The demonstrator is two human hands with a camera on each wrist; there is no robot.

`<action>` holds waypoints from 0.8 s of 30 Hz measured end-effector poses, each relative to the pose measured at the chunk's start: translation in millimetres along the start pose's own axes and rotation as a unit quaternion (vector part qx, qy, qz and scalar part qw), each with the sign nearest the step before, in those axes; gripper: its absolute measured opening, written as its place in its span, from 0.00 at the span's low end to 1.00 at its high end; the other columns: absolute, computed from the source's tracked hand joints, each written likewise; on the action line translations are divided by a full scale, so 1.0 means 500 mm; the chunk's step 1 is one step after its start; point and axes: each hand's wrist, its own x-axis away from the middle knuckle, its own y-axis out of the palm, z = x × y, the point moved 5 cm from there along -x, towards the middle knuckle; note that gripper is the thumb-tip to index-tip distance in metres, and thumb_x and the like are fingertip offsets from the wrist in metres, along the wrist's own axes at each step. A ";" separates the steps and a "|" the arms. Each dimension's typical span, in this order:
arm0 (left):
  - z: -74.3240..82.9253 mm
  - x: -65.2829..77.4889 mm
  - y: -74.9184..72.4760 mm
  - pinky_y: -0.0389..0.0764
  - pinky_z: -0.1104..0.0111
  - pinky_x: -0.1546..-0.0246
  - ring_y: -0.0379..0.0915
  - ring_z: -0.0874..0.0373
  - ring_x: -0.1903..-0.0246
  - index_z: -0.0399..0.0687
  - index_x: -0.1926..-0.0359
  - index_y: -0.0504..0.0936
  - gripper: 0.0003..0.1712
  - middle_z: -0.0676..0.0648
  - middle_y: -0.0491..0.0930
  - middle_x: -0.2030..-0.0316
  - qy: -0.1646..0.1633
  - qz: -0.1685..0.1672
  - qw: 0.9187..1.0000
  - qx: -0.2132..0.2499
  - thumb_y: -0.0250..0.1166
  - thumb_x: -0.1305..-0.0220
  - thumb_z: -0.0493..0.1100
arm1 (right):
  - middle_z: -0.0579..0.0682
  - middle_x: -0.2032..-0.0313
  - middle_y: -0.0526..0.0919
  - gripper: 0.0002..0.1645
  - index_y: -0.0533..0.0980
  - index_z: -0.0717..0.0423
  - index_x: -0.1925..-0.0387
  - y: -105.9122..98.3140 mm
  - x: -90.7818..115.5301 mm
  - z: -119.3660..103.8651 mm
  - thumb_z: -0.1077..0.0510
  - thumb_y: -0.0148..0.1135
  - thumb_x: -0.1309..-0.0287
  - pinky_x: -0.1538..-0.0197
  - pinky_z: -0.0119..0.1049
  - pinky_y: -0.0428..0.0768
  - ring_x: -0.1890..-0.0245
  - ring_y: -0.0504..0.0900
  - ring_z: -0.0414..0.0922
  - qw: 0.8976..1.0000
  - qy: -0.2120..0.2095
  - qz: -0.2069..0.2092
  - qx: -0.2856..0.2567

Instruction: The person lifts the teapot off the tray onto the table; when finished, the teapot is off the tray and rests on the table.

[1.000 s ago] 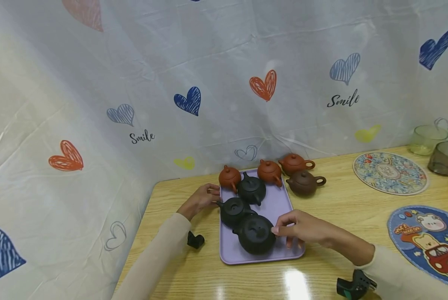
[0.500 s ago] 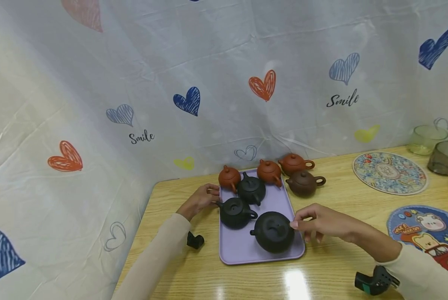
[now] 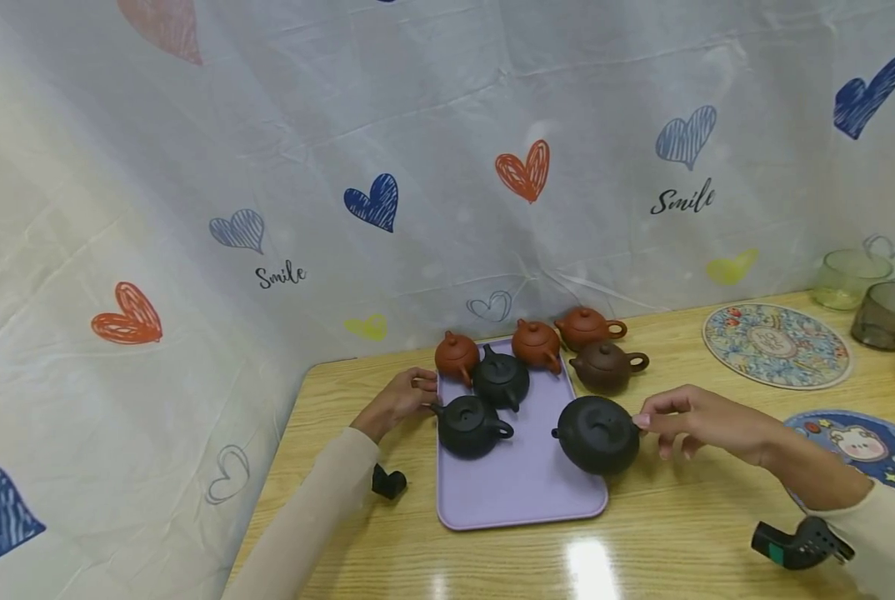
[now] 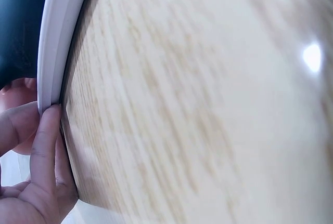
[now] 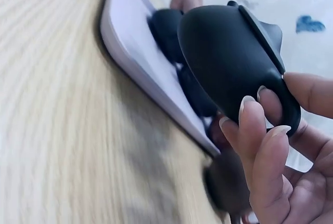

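Note:
My right hand (image 3: 706, 423) holds a large black teapot (image 3: 596, 433) by its handle, at the right edge of the lilac tray (image 3: 518, 500). In the right wrist view, a finger passes through the handle loop and the thumb presses on top; the teapot (image 5: 223, 52) is raised above the table. My left hand (image 3: 400, 400) pinches the tray's left rim, seen close in the left wrist view with fingertips on the rim (image 4: 57, 42). On the tray sit two smaller black teapots, one near the left rim (image 3: 468, 427), the other farther back (image 3: 502, 379).
Two reddish-brown teapots, left (image 3: 457, 357) and right (image 3: 536, 344), sit at the tray's far end. Beyond its right side are another reddish teapot (image 3: 587, 327) and a dark brown teapot (image 3: 607, 367). Two mats, round (image 3: 777, 344) and blue (image 3: 860, 446), and glass cups (image 3: 893, 317) lie right.
My right hand has lifted the large black teapot from the tray's front and carried it right and farther back, past the right rim. My left hand stays at the tray rim.

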 end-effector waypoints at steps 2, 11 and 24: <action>0.001 0.000 -0.001 0.86 0.64 0.56 0.78 0.56 0.61 0.33 0.38 0.70 0.24 0.34 0.74 0.45 -0.001 0.002 1.000 -0.001 0.62 0.34 0.27 | 0.53 0.66 0.79 0.17 0.79 0.64 0.54 -0.015 0.005 0.005 0.54 0.51 0.25 0.68 0.41 0.82 0.67 0.82 0.51 1.000 -0.002 0.001 0.001; -0.004 -0.001 -0.002 0.86 0.63 0.55 0.78 0.55 0.62 0.33 0.38 0.70 0.23 0.34 0.74 0.45 0.001 -0.006 1.000 0.001 0.61 0.33 0.27 | 0.52 0.65 0.79 0.17 0.78 0.64 0.54 -0.065 0.012 0.040 0.54 0.48 0.23 0.65 0.42 0.82 0.65 0.82 0.50 1.000 0.006 0.000 0.006; -0.001 0.002 -0.001 0.86 0.63 0.55 0.79 0.55 0.61 0.33 0.38 0.70 0.24 0.34 0.74 0.45 -0.002 -0.006 1.000 0.000 0.62 0.34 0.27 | 0.52 0.66 0.78 0.20 0.77 0.67 0.56 -0.087 0.000 0.079 0.52 0.49 0.23 0.68 0.36 0.82 0.68 0.81 0.46 0.999 0.028 0.018 0.021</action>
